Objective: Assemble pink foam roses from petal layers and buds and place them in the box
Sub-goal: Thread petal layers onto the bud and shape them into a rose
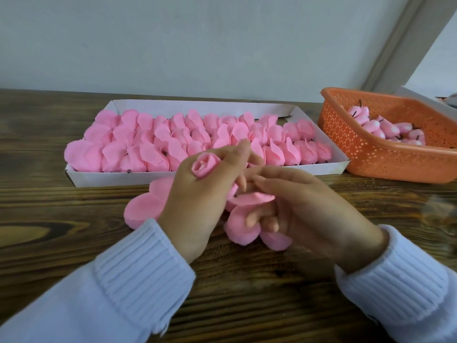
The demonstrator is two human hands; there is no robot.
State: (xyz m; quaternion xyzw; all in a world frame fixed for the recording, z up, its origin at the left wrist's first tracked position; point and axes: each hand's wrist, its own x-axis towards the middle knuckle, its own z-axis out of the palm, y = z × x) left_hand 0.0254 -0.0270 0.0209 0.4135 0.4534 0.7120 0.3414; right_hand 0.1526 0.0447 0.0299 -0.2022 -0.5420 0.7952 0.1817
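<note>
- Here, one white cardboard box point(84, 178), centre-left, carries three rows of ruffled pink foam roses point(158, 142).
- Left hand point(197, 194) clasps one rolled bud point(204, 165); right hand point(309, 214) pinches one petal layer point(249, 198), mid-frame.
- One perforated orange basket point(371, 154), upper right, contains smooth buds.

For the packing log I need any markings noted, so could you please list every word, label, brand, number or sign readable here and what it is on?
None: no text can be read in this view.
White box: plain walls, no print.
Orange basket: only a hole pattern.
Foam roses, table and white sleeves: unmarked.
</note>
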